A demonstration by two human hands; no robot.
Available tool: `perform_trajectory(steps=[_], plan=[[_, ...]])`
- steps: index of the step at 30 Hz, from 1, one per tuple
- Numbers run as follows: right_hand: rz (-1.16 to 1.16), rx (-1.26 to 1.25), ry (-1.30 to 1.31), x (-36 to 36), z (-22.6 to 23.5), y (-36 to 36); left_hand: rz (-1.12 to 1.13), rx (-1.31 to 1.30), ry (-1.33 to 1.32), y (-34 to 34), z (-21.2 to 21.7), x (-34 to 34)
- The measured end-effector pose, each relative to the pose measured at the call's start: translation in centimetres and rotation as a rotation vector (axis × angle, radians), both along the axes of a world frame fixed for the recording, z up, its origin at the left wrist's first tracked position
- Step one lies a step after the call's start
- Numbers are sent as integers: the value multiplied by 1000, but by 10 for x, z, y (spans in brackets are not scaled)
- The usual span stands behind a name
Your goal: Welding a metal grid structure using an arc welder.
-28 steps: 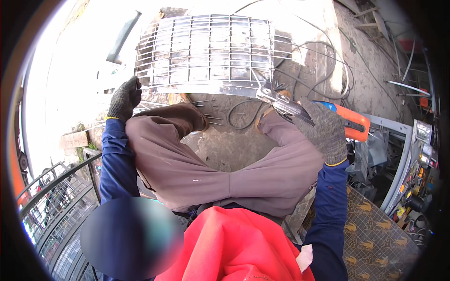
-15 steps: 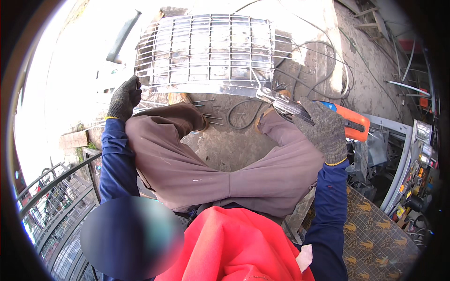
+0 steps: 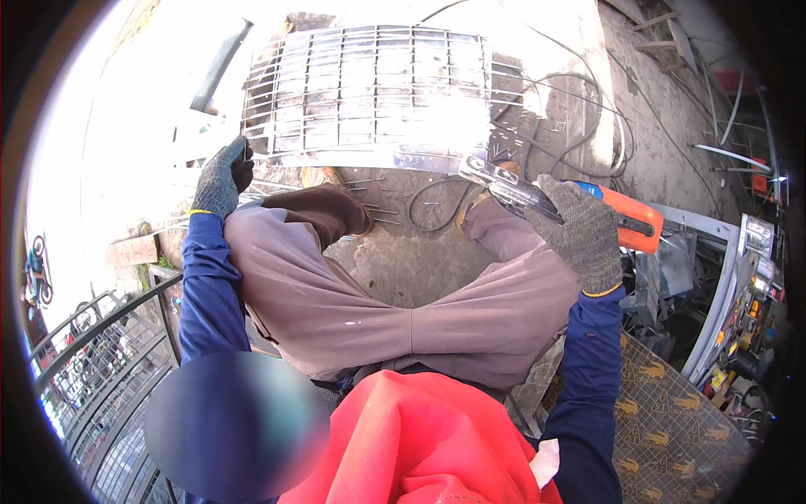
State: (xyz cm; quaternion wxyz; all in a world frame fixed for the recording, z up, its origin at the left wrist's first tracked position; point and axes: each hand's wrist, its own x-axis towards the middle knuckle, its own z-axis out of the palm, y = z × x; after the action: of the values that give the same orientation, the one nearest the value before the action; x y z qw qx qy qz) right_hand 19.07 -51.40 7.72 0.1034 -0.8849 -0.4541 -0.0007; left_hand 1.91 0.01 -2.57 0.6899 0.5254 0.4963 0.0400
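A metal grille of crossed bars lies over a shiny sheet in front of my feet. My left hand, in a grey knitted glove, has its fingers closed at the grille's near left corner. My gloved right hand grips a handheld welder with metal jaws and an orange and blue body. The jaws point at the grille's near right corner. White glare covers that corner and hides the electrode and the bars there. Small sparks scatter to the right of it.
Dark cables loop over the concrete at the right. Thin rods lie between my feet. Metal railings stand at the left, a patterned board at the lower right, and tools and metal pieces beyond it.
A bright arc glare with sparks has appeared at the grille's near right corner, where a thin electrode showed before. Both hands stay in place. A motorbike has come into view at far left.
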Motion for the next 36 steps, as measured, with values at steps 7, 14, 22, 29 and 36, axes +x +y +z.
perform_trajectory(steps=[7,14,22,29,36], plan=[[-80,95,92,1,2,1,-3,-22,-44,1,-8,3],[-42,49,55,-1,2,1,-19,-31,-53,9,-10,-1],[-57,35,97,0,3,1,-111,6,-168,12,-15,-8],[-45,6,70,0,2,0,-14,-40,-37,10,-9,-3],[27,-18,-50,1,-1,-1,-9,-23,-24,8,-8,-1]])
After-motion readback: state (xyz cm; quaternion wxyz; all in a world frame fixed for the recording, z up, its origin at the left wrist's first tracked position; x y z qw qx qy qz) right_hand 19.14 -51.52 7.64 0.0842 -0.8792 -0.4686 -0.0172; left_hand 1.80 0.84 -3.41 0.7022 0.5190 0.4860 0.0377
